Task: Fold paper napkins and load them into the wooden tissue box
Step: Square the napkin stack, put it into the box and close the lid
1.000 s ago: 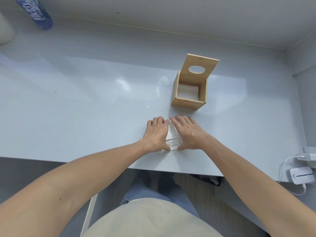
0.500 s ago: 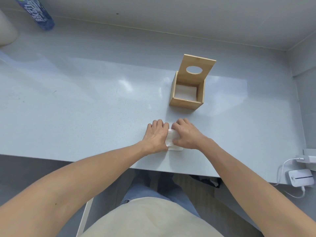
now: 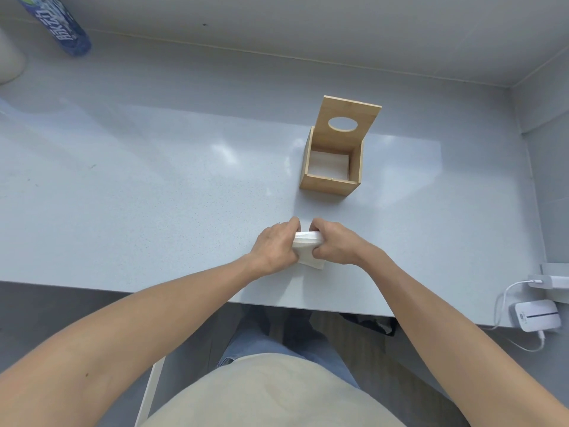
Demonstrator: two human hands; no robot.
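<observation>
Near the box (image 3: 331,167), the left hand (image 3: 272,249) and right hand (image 3: 334,246) both gripped the napkin (image 3: 308,248); a loose grip could unfold it.

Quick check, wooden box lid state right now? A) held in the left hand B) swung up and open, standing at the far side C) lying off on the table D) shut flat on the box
B: the lid, with its oval hole, stands up at the far edge of the box, and white napkins show inside the open top.
</observation>
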